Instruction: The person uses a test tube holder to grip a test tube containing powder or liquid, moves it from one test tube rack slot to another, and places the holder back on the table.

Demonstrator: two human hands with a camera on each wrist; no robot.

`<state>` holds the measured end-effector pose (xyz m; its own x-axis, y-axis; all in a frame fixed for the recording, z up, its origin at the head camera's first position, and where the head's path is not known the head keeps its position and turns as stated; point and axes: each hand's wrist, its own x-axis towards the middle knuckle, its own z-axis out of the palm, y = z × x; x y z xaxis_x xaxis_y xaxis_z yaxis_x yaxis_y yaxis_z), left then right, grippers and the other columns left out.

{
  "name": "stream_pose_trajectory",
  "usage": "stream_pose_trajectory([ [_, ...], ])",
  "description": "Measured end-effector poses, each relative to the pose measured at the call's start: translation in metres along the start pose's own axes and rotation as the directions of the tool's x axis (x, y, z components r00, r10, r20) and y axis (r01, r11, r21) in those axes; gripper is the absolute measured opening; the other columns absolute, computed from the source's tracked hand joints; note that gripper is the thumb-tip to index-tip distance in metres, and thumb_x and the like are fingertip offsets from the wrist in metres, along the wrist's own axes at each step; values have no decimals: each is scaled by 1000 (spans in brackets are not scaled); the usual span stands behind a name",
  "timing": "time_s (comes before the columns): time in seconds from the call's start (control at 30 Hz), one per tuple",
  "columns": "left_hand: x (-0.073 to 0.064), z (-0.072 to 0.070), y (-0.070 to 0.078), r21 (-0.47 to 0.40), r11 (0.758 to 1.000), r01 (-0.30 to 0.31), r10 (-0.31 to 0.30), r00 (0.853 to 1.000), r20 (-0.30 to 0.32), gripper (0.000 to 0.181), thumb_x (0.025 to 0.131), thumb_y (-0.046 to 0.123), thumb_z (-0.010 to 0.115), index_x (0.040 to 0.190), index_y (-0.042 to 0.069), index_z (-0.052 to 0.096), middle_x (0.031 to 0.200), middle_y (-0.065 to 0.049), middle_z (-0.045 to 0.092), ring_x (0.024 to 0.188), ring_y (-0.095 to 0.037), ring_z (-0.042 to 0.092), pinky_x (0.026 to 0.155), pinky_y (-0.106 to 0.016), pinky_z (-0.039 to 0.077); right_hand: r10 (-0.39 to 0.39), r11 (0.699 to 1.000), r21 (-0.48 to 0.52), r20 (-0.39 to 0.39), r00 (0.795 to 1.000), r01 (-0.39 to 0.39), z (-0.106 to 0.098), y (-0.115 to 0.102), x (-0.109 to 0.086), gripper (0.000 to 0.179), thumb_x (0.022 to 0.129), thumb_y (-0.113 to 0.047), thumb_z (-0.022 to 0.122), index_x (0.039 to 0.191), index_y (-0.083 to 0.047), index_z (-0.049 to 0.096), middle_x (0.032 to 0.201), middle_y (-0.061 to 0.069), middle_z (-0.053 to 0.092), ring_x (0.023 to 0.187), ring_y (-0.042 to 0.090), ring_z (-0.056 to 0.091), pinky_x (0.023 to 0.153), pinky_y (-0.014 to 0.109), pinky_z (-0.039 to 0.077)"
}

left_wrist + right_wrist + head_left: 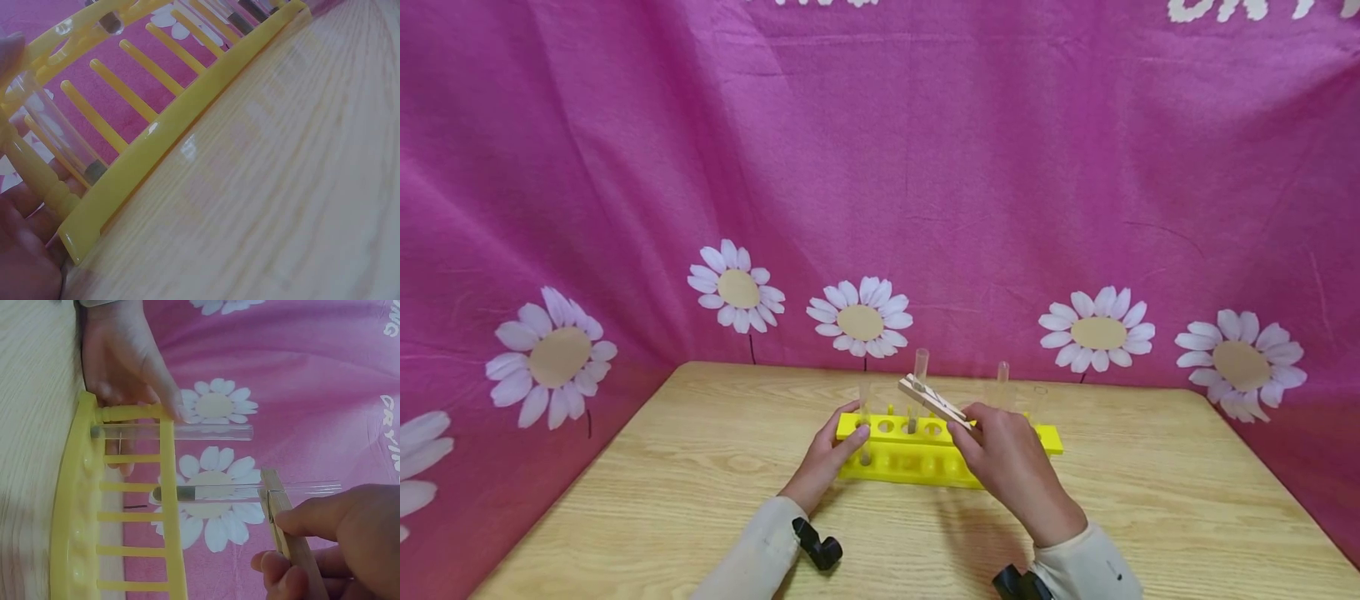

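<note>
My right hand grips a wooden clothespin-style test tube clamp. The clamp's jaws are around the upper part of a clear test tube with dark material in its bottom. That tube's lower end is at a hole in the top bar of the yellow test tube rack, well above the base. My left hand holds the rack's left end, thumb on the top bar and fingers behind the side post. Beside that thumb another test tube stands in the end hole, dark material at its bottom.
More test tubes stand in the right part of the rack, partly behind my right hand. The rack rests on a wood-grain table. A pink cloth with white daisies hangs behind and at both sides.
</note>
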<state>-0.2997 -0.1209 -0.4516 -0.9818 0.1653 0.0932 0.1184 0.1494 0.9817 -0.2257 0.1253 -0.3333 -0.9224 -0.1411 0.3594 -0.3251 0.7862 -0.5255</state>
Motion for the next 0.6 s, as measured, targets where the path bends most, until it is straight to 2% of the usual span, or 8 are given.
stream_pose_trajectory([
  [0.2, 0, 0, 0, -8, 1000, 7, -7, 1000, 8, 57, 91, 50, 60, 143, 36, 41, 149, -2, 38, 124, -23, 46, 109, -47, 32, 5, 1000, -11, 16, 1000, -5, 2, 2, 0, 14, 89, -20, 69, 92, -6, 69, 51, -5, 44, 43, 10, 38, 40, 24, 28],
  [0.43, -18, 1, 31, 3, 1000, 1, -1, 1000, 21, 57, 95, 42, 58, 146, 24, 40, 149, -9, 38, 124, -26, 46, 108, -50, 32, -8, 999, -54, 12, 1000, 8, 6, 4, 0, 18, 88, -24, 71, 77, -11, 64, 50, -5, 39, 44, 11, 34, 43, 25, 26],
  [0.6, -6, 0, 12, -1, 1000, 19, -19, 1000, 13, 59, 93, 47, 59, 146, 31, 39, 151, -5, 36, 126, -25, 43, 110, -50, 30, 3, 997, -74, 24, 1000, -1, 8, 5, 1, 21, 89, -26, 70, 75, -13, 61, 51, -5, 38, 45, 11, 33, 44, 25, 26],
])
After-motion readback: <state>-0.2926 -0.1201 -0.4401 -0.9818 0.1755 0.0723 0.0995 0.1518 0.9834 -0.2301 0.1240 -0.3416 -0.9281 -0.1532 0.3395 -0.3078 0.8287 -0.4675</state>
